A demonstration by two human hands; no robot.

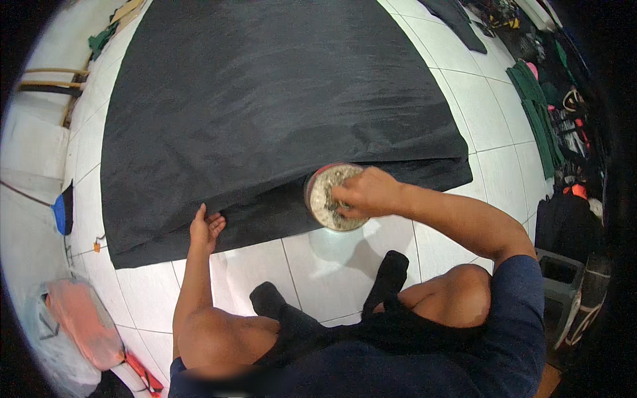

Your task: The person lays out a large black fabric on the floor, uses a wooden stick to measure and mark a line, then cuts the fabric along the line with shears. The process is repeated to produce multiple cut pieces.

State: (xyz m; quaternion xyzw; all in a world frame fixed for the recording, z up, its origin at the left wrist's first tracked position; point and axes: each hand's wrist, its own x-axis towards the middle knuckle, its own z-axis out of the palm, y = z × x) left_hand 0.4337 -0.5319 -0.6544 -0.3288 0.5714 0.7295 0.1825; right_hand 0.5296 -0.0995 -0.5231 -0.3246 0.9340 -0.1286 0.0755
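Note:
A large sheet of black cloth [265,99] lies spread over the floor, its near edge folded over in a strip. On that near edge stands a round tub [322,199] with a reddish rim. Its inside looks pale and mottled, with small dark bits I cannot make out. My right hand [368,194] reaches into the tub from the right, fingers curled down and closed; what they pinch, if anything, is hidden. Over to the left, my left hand [207,227] rests at the cloth's folded edge, thumb apart and fingers loosely extended, holding nothing.
White floor tiles [318,272] surround the cloth. My feet in black socks [267,300] are close to its near edge. Folded green cloth [536,119] and piled items lie along the right, above a grey stool [561,285]. A plastic-wrapped orange bundle [86,322] sits lower left.

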